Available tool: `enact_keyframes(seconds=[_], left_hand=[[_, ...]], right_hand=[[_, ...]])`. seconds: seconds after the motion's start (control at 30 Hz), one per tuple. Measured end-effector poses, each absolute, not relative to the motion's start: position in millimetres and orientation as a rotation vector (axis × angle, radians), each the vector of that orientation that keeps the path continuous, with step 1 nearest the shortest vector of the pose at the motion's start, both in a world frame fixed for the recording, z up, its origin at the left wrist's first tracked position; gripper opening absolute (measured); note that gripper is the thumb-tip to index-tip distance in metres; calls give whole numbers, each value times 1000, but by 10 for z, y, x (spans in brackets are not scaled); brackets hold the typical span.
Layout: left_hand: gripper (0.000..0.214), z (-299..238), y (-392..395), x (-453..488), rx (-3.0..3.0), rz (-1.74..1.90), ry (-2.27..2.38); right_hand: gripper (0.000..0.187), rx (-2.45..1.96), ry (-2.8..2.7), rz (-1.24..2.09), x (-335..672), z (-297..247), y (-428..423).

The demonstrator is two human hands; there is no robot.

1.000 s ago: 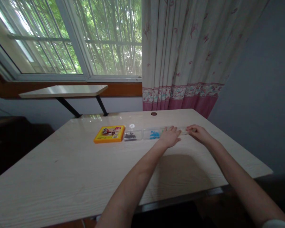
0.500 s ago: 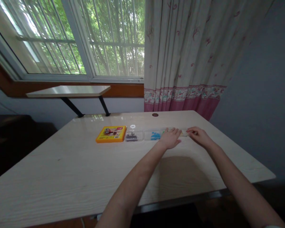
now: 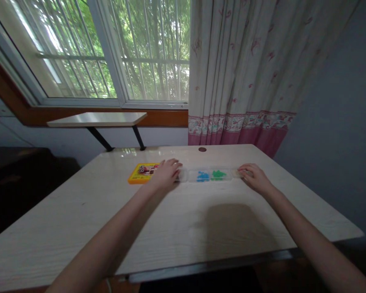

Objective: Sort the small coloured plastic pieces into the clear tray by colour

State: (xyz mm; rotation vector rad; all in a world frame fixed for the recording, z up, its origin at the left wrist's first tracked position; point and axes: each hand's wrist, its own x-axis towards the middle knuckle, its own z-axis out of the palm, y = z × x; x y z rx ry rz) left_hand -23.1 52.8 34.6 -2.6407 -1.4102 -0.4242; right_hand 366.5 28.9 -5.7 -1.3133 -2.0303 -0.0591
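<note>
A row of clear plastic boxes runs across the table. The middle clear box (image 3: 192, 176) shows blue pieces (image 3: 203, 176) and green pieces (image 3: 218, 175) inside. My left hand (image 3: 166, 175), fingers spread, is over the box at the row's left end and hides most of it. It also overlaps the right part of the yellow-orange box (image 3: 137, 174) with a printed lid. At the other end, my right hand (image 3: 254, 177) has its fingers curled on the edge of a clear box with pale contents (image 3: 236, 173), partly covered by the fingers.
The pale wood-grain table (image 3: 158, 219) has a round dark cable cap (image 3: 202, 149) near its back edge. A raised shelf (image 3: 100, 119) on black legs stands at the back left. Behind hang a patterned curtain (image 3: 240, 73) and a barred window (image 3: 152, 53).
My left hand has moved left, from above the green pieces to the left end of the row, uncovering the green pieces. My right hand stays at the right end. The view has shifted slightly.
</note>
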Motion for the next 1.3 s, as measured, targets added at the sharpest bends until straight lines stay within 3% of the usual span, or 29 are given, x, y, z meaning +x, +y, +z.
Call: enact_keyframes(seconds=[0.27, 0.67, 0.93, 1.1, 1.3], left_hand=[[49, 34, 644, -1350, -2421, -355, -1939], [51, -113, 583, -1367, -2394, -370, -1926], [54, -31, 554, -1492, -2550, -442, -1809], [65, 14, 606, -1566, -2482, -455, -2024], [57, 55, 827, -1410, -2310, -784, -2193]], right_hand=[[18, -1051, -2363, -8, 2991, 105, 277], [18, -946, -2514, 4, 2129, 117, 353], [23, -964, -2492, 48, 2196, 32, 316], [23, -984, -2451, 99, 2196, 89, 346], [25, -977, -2384, 185, 1888, 192, 625]])
